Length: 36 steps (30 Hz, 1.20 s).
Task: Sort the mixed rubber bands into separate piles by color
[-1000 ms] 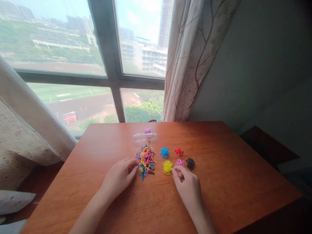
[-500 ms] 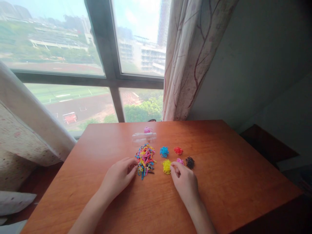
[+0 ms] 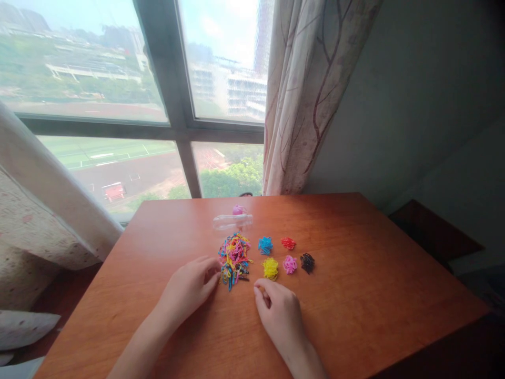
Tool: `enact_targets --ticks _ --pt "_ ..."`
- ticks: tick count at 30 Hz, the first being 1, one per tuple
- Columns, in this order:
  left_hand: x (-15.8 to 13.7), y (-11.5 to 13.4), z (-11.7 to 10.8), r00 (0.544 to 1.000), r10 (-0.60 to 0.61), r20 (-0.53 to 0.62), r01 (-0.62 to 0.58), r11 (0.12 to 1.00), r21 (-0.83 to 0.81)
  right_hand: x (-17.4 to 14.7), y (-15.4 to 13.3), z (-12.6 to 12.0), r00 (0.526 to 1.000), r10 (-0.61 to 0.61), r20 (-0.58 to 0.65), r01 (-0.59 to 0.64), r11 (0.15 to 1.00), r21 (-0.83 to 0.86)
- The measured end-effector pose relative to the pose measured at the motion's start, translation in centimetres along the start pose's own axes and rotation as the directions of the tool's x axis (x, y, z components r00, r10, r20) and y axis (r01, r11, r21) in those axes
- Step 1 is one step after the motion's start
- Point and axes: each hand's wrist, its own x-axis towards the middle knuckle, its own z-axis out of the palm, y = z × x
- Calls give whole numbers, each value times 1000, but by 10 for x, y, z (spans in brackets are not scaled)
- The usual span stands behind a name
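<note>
A mixed pile of small coloured rubber bands (image 3: 235, 252) lies on the wooden table. My left hand (image 3: 194, 280) rests at its left edge, fingers curled together and tips against the bands; whatever they pinch is too small to make out. My right hand (image 3: 279, 308) is between the mixed pile and a yellow rubber band heap (image 3: 270, 268), just nearer me. Its thumb and forefinger are closed together, with no band showing between them. Beside the yellow heap are a pink heap (image 3: 290, 265) and a black heap (image 3: 307, 262). Behind lie a blue heap (image 3: 265, 245) and a red heap (image 3: 288, 243).
A clear plastic bag or case (image 3: 232, 221) lies behind the mixed pile, with a pinkish-purple object (image 3: 238, 209) beyond it. The table (image 3: 374, 273) backs onto a window, with a curtain (image 3: 303, 105) at its right side.
My right hand has drawn back from the yellow heap, leftward and toward me, uncovering the pink heap. My left hand stays nearly in place at the mixed pile.
</note>
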Motion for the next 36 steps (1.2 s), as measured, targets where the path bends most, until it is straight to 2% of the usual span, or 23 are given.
enact_targets --ticks 6,15,23,30,33,36 --pt "-7 6 -5 998 -47 45 42 993 112 -4 -5 2 999 -23 46 24 1000 -18" --pt "-8 7 2 998 17 63 -26 990 137 -4 -8 0 996 -16 90 19 999 -40" --pt "-7 2 -6 998 -46 34 39 981 190 -4 -7 1 995 -5 104 7 1000 -14" --pt "-4 -4 -14 997 14 -74 -12 1000 21 -3 -11 -2 994 -6 109 8 1000 -15" --pt "-2 4 -10 995 62 -79 -67 995 -68 -3 -11 -2 993 -10 116 11 1000 -14" --pt "2 16 -4 992 111 -66 -117 989 -91 -3 -10 -1 993 -10 120 12 1000 -17"
